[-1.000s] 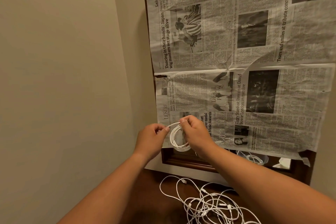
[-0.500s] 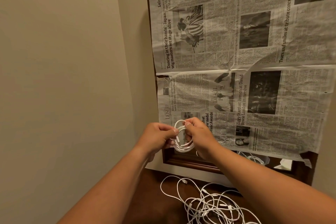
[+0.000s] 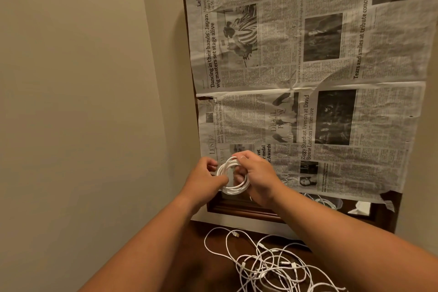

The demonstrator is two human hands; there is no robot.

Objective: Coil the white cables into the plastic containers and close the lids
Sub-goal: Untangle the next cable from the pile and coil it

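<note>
Both hands hold a coiled white cable (image 3: 233, 189) in the air, in front of the lower part of a newspaper (image 3: 308, 73) that hangs over a dark wooden frame (image 3: 239, 208). The left hand (image 3: 203, 179) grips the coil at its 9 o'clock side, fingers (image 3: 211, 165) curled round the strands. The right hand (image 3: 257, 176) pinches it at 12 o'clock, with its other fingers (image 3: 239, 174) curled in through the loop. A loose tangle of cables (image 3: 272, 265) lies on the dark table (image 3: 214, 265), at about 5 o'clock from the hands and well apart from them. At 3 o'clock from the hands, under the newspaper's lower edge, the glass shows a clear plastic container (image 3: 328, 202) with white cable inside.
</note>
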